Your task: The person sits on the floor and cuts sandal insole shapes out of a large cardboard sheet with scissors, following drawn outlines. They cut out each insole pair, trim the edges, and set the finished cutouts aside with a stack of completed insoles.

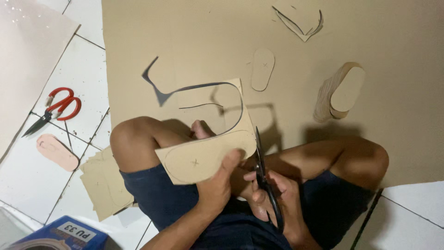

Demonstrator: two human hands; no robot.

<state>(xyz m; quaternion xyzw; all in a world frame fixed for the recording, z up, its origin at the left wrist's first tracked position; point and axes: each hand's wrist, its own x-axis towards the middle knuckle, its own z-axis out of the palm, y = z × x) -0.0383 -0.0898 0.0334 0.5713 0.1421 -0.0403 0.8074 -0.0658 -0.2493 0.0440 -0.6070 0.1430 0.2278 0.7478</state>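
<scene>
My left hand [222,183] pinches the cardboard sheet [208,150] over my lap, and my right hand [273,194] is closed around the black scissors [263,173]. I should turn the sheet, keeping the blades on the drawn sole outline [203,155].

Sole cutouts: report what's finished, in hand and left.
Done: a stack of cut soles and one single sole on the brown sheet. In hand: left hand holds a marked piece; right hand works black scissors along its outline. Left: uncut pieces beside the knee.
</scene>
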